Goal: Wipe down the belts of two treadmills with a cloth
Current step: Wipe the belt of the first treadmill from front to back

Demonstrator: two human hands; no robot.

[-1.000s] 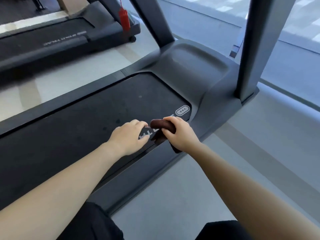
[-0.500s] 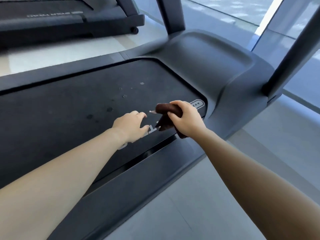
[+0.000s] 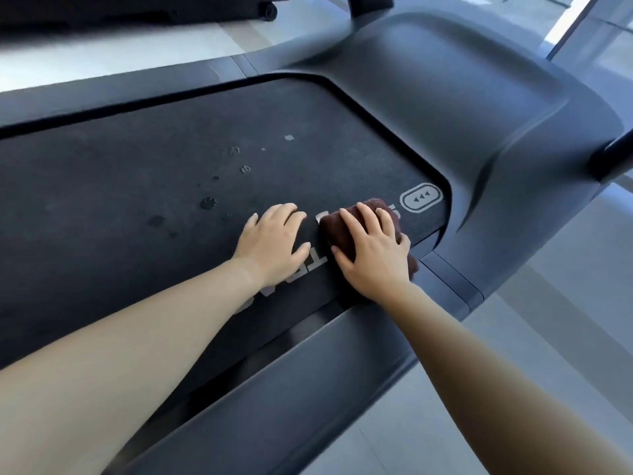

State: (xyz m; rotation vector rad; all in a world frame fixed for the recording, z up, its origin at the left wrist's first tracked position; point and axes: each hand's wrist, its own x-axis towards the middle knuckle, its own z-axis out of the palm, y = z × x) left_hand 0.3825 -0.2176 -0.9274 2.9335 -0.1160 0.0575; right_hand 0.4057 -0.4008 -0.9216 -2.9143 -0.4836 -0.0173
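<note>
Pressing one brown cloth (image 3: 329, 225) onto the belt (image 3: 137, 200) under my flat right hand (image 3: 373, 255); my empty left hand (image 3: 274, 241) rests open beside it.

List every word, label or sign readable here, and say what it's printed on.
Three arrowheads in a rounded outline: white sign on the black treadmill belt, no words.
"T", likely: white belt lettering between the hands; the rest mostly hidden under the left hand and the dark brown cloth beneath the right hand.

Right hand (image 3: 373, 258) flat on brown cloth (image 3: 330, 229) atop spotted belt (image 3: 120, 186), left hand (image 3: 272, 243) beside, perhaps loosely curled
</note>
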